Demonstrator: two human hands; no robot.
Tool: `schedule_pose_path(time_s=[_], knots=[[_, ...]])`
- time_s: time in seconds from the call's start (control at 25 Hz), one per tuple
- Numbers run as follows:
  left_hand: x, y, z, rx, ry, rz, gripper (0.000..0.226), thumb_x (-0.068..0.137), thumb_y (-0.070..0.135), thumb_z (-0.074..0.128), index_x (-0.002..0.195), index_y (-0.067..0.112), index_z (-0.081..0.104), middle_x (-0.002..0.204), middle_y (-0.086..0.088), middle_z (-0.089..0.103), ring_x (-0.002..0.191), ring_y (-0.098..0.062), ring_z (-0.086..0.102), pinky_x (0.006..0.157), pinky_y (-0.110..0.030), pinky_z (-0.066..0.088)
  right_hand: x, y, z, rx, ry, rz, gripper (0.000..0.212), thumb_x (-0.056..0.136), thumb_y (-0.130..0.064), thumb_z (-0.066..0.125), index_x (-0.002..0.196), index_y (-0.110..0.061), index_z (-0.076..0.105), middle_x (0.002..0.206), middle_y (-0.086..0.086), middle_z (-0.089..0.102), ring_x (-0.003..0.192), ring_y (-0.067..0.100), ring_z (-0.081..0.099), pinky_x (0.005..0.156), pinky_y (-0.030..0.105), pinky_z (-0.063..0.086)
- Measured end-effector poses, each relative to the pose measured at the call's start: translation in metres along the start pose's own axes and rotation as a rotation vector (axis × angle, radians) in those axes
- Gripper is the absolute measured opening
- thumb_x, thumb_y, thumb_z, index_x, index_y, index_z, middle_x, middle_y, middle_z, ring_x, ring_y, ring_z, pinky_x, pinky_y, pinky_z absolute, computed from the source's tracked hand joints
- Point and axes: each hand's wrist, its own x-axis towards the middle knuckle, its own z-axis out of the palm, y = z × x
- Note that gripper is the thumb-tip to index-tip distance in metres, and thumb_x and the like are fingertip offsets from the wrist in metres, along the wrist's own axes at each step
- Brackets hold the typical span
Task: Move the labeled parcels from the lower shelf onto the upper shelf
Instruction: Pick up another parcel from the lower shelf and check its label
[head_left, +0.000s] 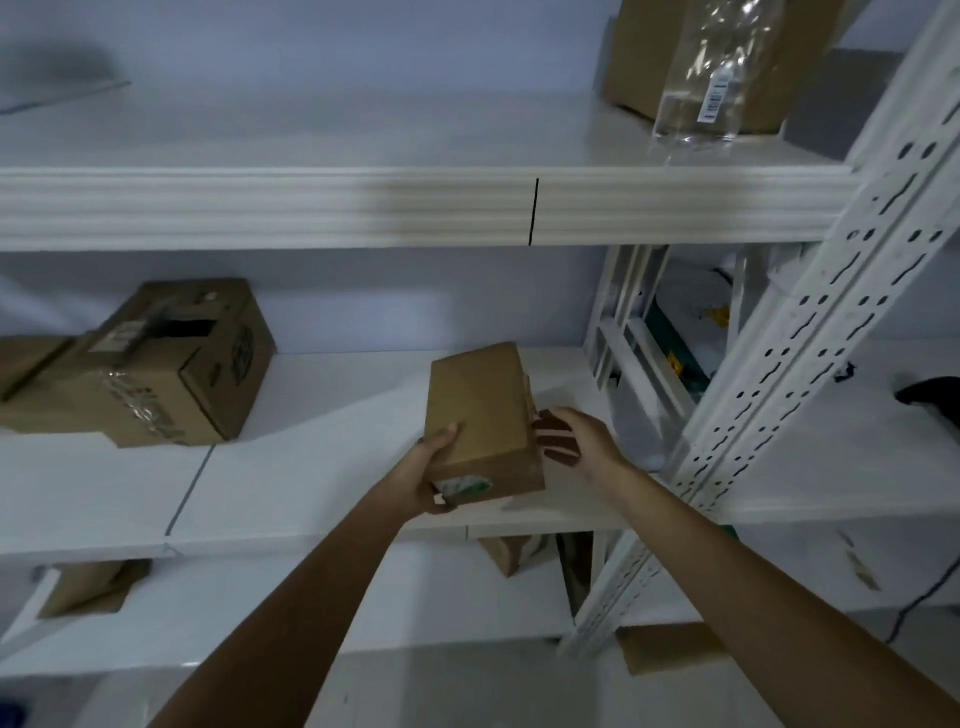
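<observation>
A small parcel (480, 415) is held up in front of the lower shelf (311, 467).

The brown cardboard parcel is gripped at its near left corner by the left hand (431, 475), thumb on the top face, with a green-and-white label seen on the near end. The right hand (576, 439) is spread open just beside the parcel's right side; contact cannot be told. A larger taped box (156, 364) is seen on the lower shelf to the left. On the upper shelf (415, 208), a cardboard box (644, 57) and a clear plastic bag (717, 78) are seen at the right.
</observation>
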Motion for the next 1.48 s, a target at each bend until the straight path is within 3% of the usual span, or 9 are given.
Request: schedule_pose_path(time_s=[0.28,0.4,0.52,0.64,0.84,1.08,1.2,1.36,1.48], knots=[[-0.019,-0.017,-0.007,-0.333,-0.278,-0.11,0.077,0.076,0.05,0.075,0.141,0.016,0.054,0.14,-0.022,0.06,0.131,-0.045,0.052,0.105,-0.066,0.041,-0.015,0.019,-0.005,0.461,-0.048,0.194,0.054,0.096,-0.042,0.061,0.137,-0.006,0.055,0.122,0.013,0.062,0.107,0.032,0.061,0.093,0.044,0.052],[-0.024,-0.033,-0.004,-0.409,-0.441,-0.173,0.084,0.071,0.052,0.078,0.143,0.014,0.057,0.141,-0.026,0.06,0.131,-0.049,0.049,0.108,-0.068,0.038,-0.021,0.037,0.007,0.661,-0.291,0.242,0.063,0.096,-0.057,0.05,0.134,-0.008,0.063,0.133,0.017,0.064,0.122,0.037,0.061,0.099,0.05,0.051],[-0.027,-0.043,-0.003,-0.37,-0.584,-0.19,0.075,0.08,0.057,0.07,0.139,0.011,0.064,0.135,-0.03,0.064,0.127,-0.051,0.058,0.108,-0.067,0.039,-0.031,0.043,0.023,0.58,-0.391,0.171,0.049,0.103,-0.041,0.038,0.111,-0.011,0.076,0.108,0.014,0.077,0.101,0.036,0.071,0.079,0.045,0.063],[-0.031,-0.031,-0.009,-0.181,-0.466,-0.149,0.065,0.089,0.055,0.061,0.137,0.013,0.066,0.136,-0.023,0.066,0.13,-0.044,0.057,0.106,-0.057,0.047,-0.024,0.045,0.031,0.461,-0.239,0.121,0.027,0.106,-0.011,0.036,0.108,-0.014,0.063,0.103,0.011,0.072,0.095,0.028,0.067,0.064,0.034,0.064],[-0.033,0.016,-0.017,0.195,-0.118,0.11,0.028,0.086,0.045,0.065,0.094,0.018,0.07,0.098,-0.005,0.072,0.09,-0.021,0.066,0.083,-0.033,0.053,-0.023,0.047,0.016,0.594,-0.272,0.196,0.062,0.088,-0.064,0.059,0.119,-0.012,0.072,0.12,0.019,0.073,0.115,0.039,0.063,0.091,0.049,0.054],[-0.047,0.05,0.001,0.672,-0.107,0.097,0.105,0.06,0.08,0.068,0.141,0.017,0.046,0.13,-0.002,0.064,0.119,-0.024,0.064,0.095,-0.037,0.055,-0.021,0.025,0.019,0.338,-0.206,0.139,0.051,0.088,-0.034,0.072,0.133,-0.011,0.062,0.111,0.015,0.075,0.101,0.032,0.07,0.076,0.042,0.059],[-0.045,0.034,0.005,0.566,-0.062,0.153,0.107,0.064,0.061,0.081,0.146,0.012,0.032,0.128,-0.004,0.062,0.107,-0.019,0.065,0.083,-0.034,0.058,-0.024,0.012,0.025,0.247,-0.199,0.058,0.048,0.092,-0.019,0.069,0.137,-0.011,0.058,0.114,0.012,0.071,0.102,0.029,0.068,0.077,0.04,0.057],[-0.039,0.02,-0.018,0.263,-0.177,0.138,0.084,0.071,0.052,0.076,0.143,0.013,0.055,0.136,-0.014,0.068,0.129,-0.035,0.062,0.113,-0.053,0.045,-0.023,-0.002,0.012,0.099,-0.189,-0.014,0.053,0.089,-0.026,0.072,0.139,-0.025,0.054,0.129,0.012,0.065,0.115,0.027,0.062,0.095,0.041,0.053],[-0.04,0.014,-0.025,0.149,-0.256,0.13,0.059,0.081,0.044,0.069,0.135,0.021,0.063,0.129,-0.009,0.074,0.12,-0.027,0.07,0.101,-0.045,0.056,-0.025,-0.001,0.002,0.008,-0.302,0.005,0.06,0.083,-0.038,0.076,0.138,-0.032,0.054,0.124,0.01,0.068,0.112,0.027,0.065,0.097,0.043,0.054]])
